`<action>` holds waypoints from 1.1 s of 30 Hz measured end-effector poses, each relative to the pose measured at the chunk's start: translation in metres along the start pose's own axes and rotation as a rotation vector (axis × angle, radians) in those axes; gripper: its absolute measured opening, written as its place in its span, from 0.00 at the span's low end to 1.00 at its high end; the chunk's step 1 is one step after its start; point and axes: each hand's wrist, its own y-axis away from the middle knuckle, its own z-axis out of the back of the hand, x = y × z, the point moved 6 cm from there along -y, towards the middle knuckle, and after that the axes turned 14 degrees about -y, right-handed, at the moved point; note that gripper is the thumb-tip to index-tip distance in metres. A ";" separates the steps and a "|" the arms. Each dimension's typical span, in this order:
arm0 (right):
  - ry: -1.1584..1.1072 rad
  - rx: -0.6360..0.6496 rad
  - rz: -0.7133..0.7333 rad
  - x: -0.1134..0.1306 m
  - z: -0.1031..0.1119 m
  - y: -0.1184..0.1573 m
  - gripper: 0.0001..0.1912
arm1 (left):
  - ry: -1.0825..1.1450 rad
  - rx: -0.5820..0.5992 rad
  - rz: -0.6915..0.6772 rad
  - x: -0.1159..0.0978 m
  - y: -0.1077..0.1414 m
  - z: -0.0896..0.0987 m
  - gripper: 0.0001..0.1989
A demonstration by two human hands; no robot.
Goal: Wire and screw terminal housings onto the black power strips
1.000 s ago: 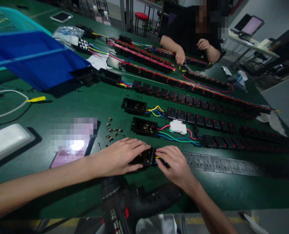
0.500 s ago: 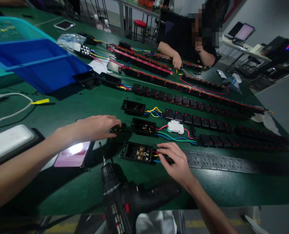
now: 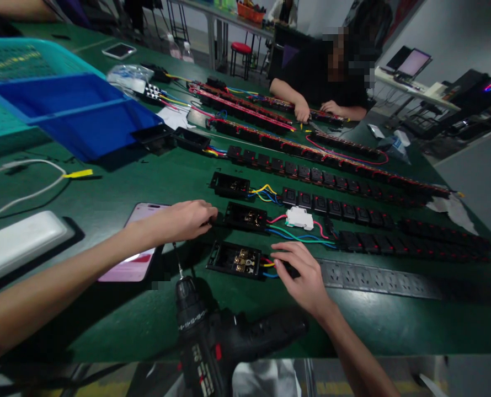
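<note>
The open housing (image 3: 234, 259) lies near the bench's (image 3: 353, 325) front edge, its long axis running along that edge. The right hand (image 3: 305, 273) is nearer, its curled fingers (image 3: 289, 255) over the wires (image 3: 268, 266) at the housing's right end, though whether they grip cannot be told. The left hand (image 3: 187, 220), loosely curled and holding nothing visible, lies just beside a second housing (image 3: 245, 216), farther from the edge.
</note>
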 end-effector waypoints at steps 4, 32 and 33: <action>0.002 0.001 -0.001 0.000 0.000 0.001 0.10 | 0.034 -0.046 -0.021 -0.005 -0.001 0.013 0.10; 0.148 0.247 0.059 0.000 -0.016 0.008 0.04 | 0.263 -0.109 -0.301 -0.109 0.019 0.025 0.29; 0.163 0.273 0.062 0.000 -0.018 0.009 0.04 | 0.262 -0.103 -0.303 -0.109 0.019 0.024 0.28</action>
